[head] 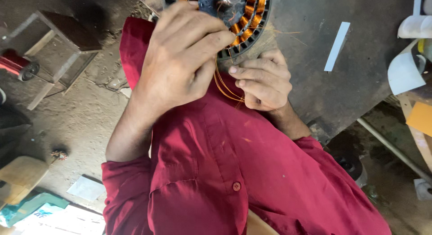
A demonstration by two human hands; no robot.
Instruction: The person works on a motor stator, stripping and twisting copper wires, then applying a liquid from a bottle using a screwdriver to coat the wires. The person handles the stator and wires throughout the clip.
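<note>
- The person's left hand (186, 55) rests over the lower edge of a round, dark metal motor stator wound with orange copper coils (245, 19), its fingers (211, 39) curled together and laid on the slotted rim
- Whether that hand pinches anything between thumb and fingers cannot be told, as the back of the hand hides the fingertips from this view
- The person's right hand (263, 82) sits just below the stator, fingers folded in a narrow grip around a bundle of thin, bare copper wire strands (225, 88)
- The wire strands loop down from the stator's rim, pass between the two hands and curve back into the right fist, lying against the chest of the person's dark red buttoned shirt (234, 163)
- The stator lies flat at the near edge of a dark, worn workbench top (342, 86), close against the person's body and partly cut off by the top of the view
- A narrow white strip of paper (337, 46) lies on the bench to the right of the stator, well apart from both hands
- On the dusty floor to the left stand a small wooden frame stool (58, 50) and, beside it, a red spool of wire (18, 64)
</note>
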